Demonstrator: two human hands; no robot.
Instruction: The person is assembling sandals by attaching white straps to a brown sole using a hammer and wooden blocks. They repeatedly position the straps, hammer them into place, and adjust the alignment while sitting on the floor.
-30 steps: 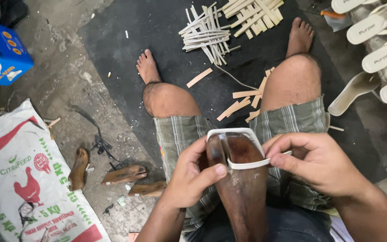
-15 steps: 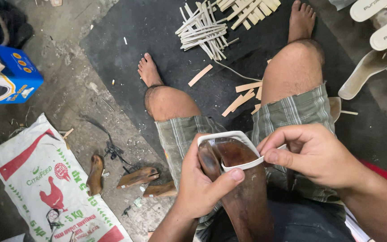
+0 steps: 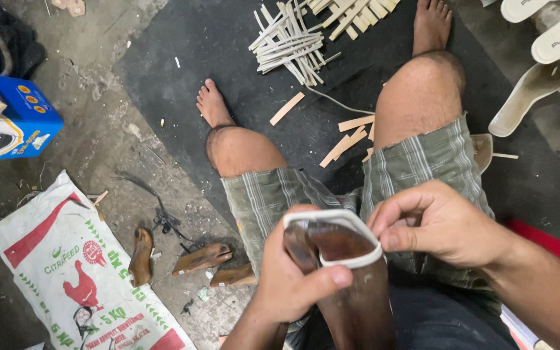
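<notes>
left hand (image 3: 293, 279) clamped on wooden last (image 3: 351, 291) | right hand (image 3: 439, 223) pinching white strap (image 3: 338, 220)

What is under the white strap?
Under the white strap is a dark brown wooden shoe form, its front end inside the loop. The left hand covers its left side, and the right hand pinches the strap's right edge.

Wooden form (image 3: 351, 291) between knees; sack (image 3: 79, 272) left; strips (image 3: 293, 42) ahead on mat (image 3: 183, 58).
</notes>
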